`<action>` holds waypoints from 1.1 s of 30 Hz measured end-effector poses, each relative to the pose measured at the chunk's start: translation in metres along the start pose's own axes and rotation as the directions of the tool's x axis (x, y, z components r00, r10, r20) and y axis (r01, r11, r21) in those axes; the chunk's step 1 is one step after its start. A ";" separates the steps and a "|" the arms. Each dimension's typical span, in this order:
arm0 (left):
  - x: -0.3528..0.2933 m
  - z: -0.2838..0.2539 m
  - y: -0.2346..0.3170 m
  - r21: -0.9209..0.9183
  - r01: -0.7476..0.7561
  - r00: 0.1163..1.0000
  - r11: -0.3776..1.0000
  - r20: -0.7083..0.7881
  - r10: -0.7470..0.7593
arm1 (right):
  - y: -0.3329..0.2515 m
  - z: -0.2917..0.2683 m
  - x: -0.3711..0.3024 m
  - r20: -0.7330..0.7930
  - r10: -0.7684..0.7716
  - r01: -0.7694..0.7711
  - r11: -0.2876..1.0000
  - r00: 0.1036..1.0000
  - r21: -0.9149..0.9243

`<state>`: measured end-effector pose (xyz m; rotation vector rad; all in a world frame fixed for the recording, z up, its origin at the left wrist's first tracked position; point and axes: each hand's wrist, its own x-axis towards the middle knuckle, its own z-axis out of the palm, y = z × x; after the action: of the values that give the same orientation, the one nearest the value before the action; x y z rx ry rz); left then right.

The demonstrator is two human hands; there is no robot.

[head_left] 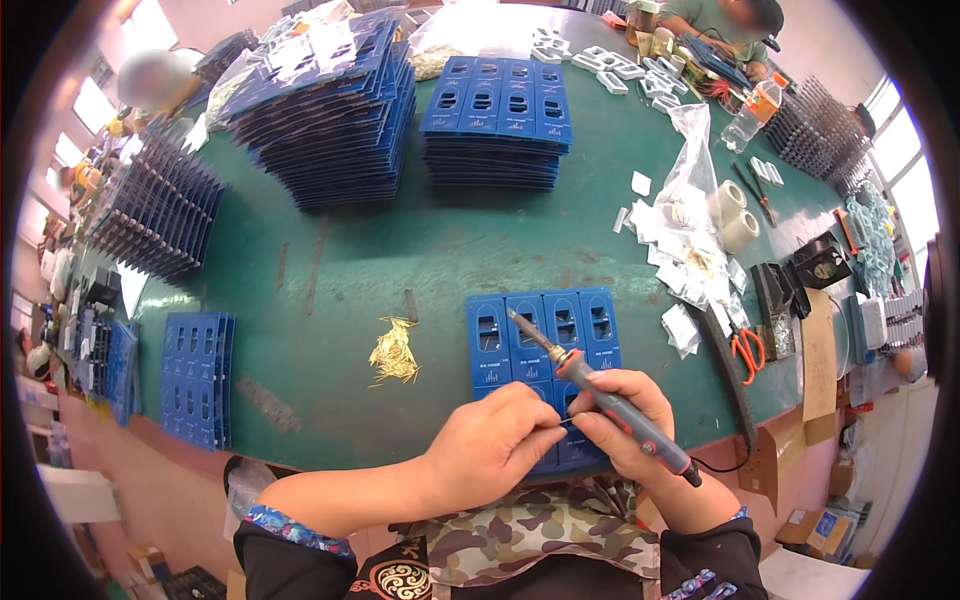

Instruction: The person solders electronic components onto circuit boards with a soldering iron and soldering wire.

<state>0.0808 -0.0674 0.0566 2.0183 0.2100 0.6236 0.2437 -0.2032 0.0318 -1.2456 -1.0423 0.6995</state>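
Observation:
A grey and red soldering iron [630, 418] lies across my closed right hand [632, 395], its metal tip pointing up and left over a blue circuit board panel [490, 372]. My left hand [490, 435] is closed in a pinch on one end of a thin gold pin [566, 420]. The right thumb and fingertips meet at the pin's other end. Both hands are over the near half of the panel and hide part of it. To the left, a loose pile of gold pins [396, 352] lies on the green table [340, 300].
Tall stacks of blue panels [340, 140] and a lower stack [497, 150] stand at the back. More panels [195, 380] stand at left. Plastic bags with small white parts [685, 240], orange-handled scissors [747, 355] and a bottle [752, 115] lie right. A co-worker [715, 35] sits far right.

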 end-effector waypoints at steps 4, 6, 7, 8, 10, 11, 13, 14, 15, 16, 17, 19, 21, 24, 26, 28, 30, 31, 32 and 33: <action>-0.005 0.003 0.002 -0.043 0.003 1.000 0.999 -0.024 -0.004 | 0.004 0.006 0.002 -0.023 -0.050 0.049 0.997 0.998 -0.059; -0.007 0.000 0.001 -0.034 0.012 1.000 0.999 -0.020 -0.013 | 0.004 0.007 0.004 -0.019 -0.069 0.067 0.994 0.997 -0.085; -0.008 -0.003 -0.001 0.002 0.000 1.000 1.000 -0.012 0.000 | 0.003 0.006 0.005 -0.019 -0.087 0.084 0.990 0.996 -0.117; -0.009 -0.007 -0.003 0.038 -0.011 1.000 0.999 -0.003 0.012 | 0.003 0.004 0.007 -0.018 -0.085 0.083 0.990 0.996 -0.116; -0.009 -0.023 -0.010 0.105 -0.017 0.999 0.994 -0.041 0.022 | 0.002 -0.003 0.012 -0.022 -0.102 0.099 0.990 0.995 -0.100; -0.009 -0.032 -0.014 0.177 -0.020 0.996 0.984 -0.079 0.035 | -0.001 -0.011 0.016 0.014 -0.101 0.101 0.991 0.995 -0.090; -0.009 -0.047 -0.026 0.305 0.009 0.991 0.952 -0.128 0.031 | -0.004 -0.024 0.024 0.078 -0.118 0.129 0.979 0.990 -0.159; -0.008 -0.051 -0.031 0.331 0.021 0.990 0.944 -0.137 0.026 | -0.004 -0.027 0.027 0.112 -0.126 0.147 0.969 0.986 -0.199; -0.009 -0.053 -0.036 0.356 0.033 0.989 0.934 -0.146 0.020 | -0.002 -0.028 0.026 0.116 -0.125 0.146 0.969 0.985 -0.199; -0.008 -0.052 -0.042 0.353 0.036 0.989 0.935 -0.149 0.018 | 0.001 -0.029 0.026 0.107 -0.107 0.127 0.970 0.988 -0.205; -0.008 -0.051 -0.046 0.369 0.035 0.989 0.929 -0.148 0.022 | 0.004 -0.029 0.025 0.097 -0.090 0.109 0.971 0.991 -0.212; -0.007 -0.049 -0.051 0.382 0.036 0.989 0.924 -0.147 0.022 | 0.006 -0.026 0.022 0.069 -0.015 0.027 0.982 0.998 -0.186; -0.005 -0.047 -0.053 0.419 0.002 0.988 0.908 -0.139 0.062 | 0.008 -0.024 0.021 0.039 0.062 -0.055 0.986 0.997 -0.156; -0.004 -0.047 -0.054 0.435 0.012 0.988 0.900 -0.142 0.056 | 0.010 -0.026 0.023 0.063 0.066 -0.053 0.982 0.996 -0.179; -0.004 -0.047 -0.055 0.437 0.003 0.987 0.899 -0.144 0.066 | 0.011 -0.026 0.022 0.075 0.051 -0.035 0.980 0.996 -0.198; -0.003 -0.047 -0.055 0.441 -0.003 0.987 0.897 -0.144 0.074 | 0.011 -0.028 0.023 0.094 0.033 -0.012 0.976 0.995 -0.219; -0.003 -0.047 -0.055 0.458 0.006 0.989 0.889 -0.135 0.063 | 0.011 -0.027 0.025 0.114 0.017 0.011 0.971 0.993 -0.237; -0.003 -0.046 -0.056 0.458 0.006 0.989 0.889 -0.135 0.062 | 0.012 -0.025 0.026 0.085 -0.004 0.024 0.974 0.996 -0.225; -0.003 -0.046 -0.056 0.460 0.009 0.989 0.888 -0.132 0.058 | 0.012 -0.023 0.026 0.056 -0.026 0.037 0.976 0.998 -0.213; -0.003 -0.046 -0.057 0.463 0.012 0.990 0.886 -0.130 0.054 | 0.013 -0.024 0.027 0.056 -0.025 0.037 0.976 0.998 -0.213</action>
<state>0.0610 -0.0046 0.0251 2.4393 0.4587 0.7859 0.2771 -0.1865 0.0262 -1.3989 -1.2032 0.6106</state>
